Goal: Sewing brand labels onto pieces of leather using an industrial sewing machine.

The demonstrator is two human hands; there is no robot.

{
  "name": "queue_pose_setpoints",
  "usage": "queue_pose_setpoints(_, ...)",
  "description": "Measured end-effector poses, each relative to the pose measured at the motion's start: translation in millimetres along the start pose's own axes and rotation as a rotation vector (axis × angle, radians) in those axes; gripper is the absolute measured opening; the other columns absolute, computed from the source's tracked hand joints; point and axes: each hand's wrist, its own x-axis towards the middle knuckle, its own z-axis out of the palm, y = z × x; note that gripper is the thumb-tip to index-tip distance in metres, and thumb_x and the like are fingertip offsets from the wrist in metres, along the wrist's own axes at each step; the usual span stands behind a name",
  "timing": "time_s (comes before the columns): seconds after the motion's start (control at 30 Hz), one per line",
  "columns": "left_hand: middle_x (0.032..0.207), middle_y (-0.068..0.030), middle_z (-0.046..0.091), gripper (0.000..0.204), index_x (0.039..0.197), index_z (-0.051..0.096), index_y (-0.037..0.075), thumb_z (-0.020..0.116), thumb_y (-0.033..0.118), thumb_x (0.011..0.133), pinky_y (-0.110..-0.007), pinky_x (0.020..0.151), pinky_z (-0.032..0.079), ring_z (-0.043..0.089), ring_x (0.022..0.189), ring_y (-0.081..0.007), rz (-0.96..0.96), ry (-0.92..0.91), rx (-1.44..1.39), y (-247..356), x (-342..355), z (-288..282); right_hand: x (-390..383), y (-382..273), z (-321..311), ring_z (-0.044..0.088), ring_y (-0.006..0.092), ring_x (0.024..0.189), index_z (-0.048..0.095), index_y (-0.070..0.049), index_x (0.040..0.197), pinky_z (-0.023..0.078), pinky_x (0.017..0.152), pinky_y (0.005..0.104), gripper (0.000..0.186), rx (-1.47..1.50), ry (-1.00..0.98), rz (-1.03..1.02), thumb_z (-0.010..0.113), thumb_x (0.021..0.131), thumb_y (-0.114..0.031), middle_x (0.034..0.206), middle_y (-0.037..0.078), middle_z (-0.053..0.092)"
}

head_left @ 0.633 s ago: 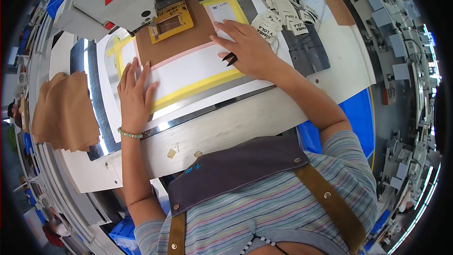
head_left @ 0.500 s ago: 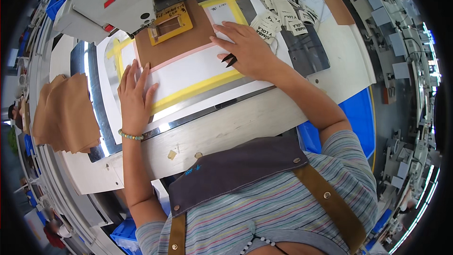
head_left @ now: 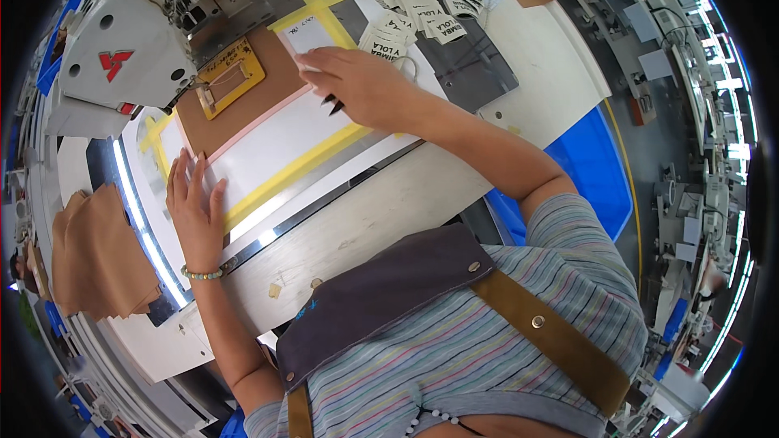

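Observation:
A brown sheet (head_left: 272,73), apparently leather or fabric, lies within a pink border on a white template (head_left: 268,146) edged with yellow tape. On the sheet rests a yellow frame (head_left: 256,77) with a rectangular opening, under the needle area of a white sewing machine (head_left: 114,40). My left hand (head_left: 195,209) lies with fingers stretched out, their tips at the sheet's near left corner. At the sheet's right edge, my right hand (head_left: 361,85) reaches over the template, fingers drawn together. Black pointed thread snips (head_left: 332,103) stick out from beneath its palm.
A stack of brown pieces (head_left: 101,255) lies at the left of the table. Beyond my right hand is a heap of white printed labels (head_left: 414,0). A blue bin (head_left: 596,170) stands below the table's right side.
The view has turned, so the table sits further left and tilted. My right hand's fingers have come closer together at the sheet's right edge. The left hand stays at the near left corner.

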Motion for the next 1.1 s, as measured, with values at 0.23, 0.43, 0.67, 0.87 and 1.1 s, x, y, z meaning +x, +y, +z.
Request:
queue_pose_setpoints(0.23,0.162,-0.0147,0.049,0.050,0.149,0.061,0.011,0.065,0.031,0.103,-0.050,0.125,0.031,0.041,0.152,-0.0372,0.010,0.007,0.006,-2.3,-1.4,1.9,12.2,23.7,-99.1,0.074,0.0293,0.100,0.071,-0.009,0.118,0.059,0.079,0.0434,0.024,-0.068,0.058,0.501,0.071,0.096,-0.020,0.123,0.008,0.072)
queue_pose_setpoints(0.43,0.162,-0.0152,0.049,0.050,0.149,0.061,0.011,0.065,0.031,0.104,-0.050,0.125,0.031,0.040,0.152,-0.0375,-0.003,0.003,0.009,-0.6,-1.9,1.2,-23.9,55.2,-63.6,0.071,0.0352,0.089,0.071,-0.002,0.107,0.055,0.081,0.0413,0.031,-0.055,-0.236,0.581,0.078,0.093,-0.029,0.099,0.015,0.074)
queue_pose_setpoints(0.67,0.162,-0.0148,0.048,0.048,0.148,0.062,0.011,0.064,0.031,0.104,-0.051,0.126,0.031,0.040,0.152,-0.0374,-0.022,-0.005,0.014,-0.4,-4.8,0.7,-10.9,93.4,-43.4,0.071,0.0348,0.090,0.075,-0.005,0.100,0.055,0.078,0.0447,0.028,-0.015,0.002,0.606,0.081,0.089,-0.030,0.094,0.011,0.072)
queue_pose_setpoints(0.87,0.160,-0.0123,0.051,0.045,0.142,0.066,0.012,0.072,0.021,0.099,-0.049,0.122,0.038,0.045,0.149,-0.0364,0.033,0.108,0.032,7.5,-5.4,-12.3,2.4,104.6,-58.8,0.070,0.0325,0.086,0.079,-0.004,0.100,0.053,0.073,0.0431,0.031,-0.042,0.134,0.506,0.084,0.086,-0.032,0.095,0.009,0.071)
queue_pose_setpoints(1.1,0.149,-0.0107,0.063,0.037,0.134,0.071,0.008,0.073,0.014,0.098,-0.040,0.110,0.052,0.064,0.129,-0.0326,-0.036,0.056,-0.226,39.2,11.2,-30.1,16.0,107.4,-71.8,0.057,0.0147,0.069,0.075,0.000,0.101,0.048,0.068,0.0310,0.034,0.088,0.053,0.641,0.082,0.092,-0.032,0.088,0.006,0.070)
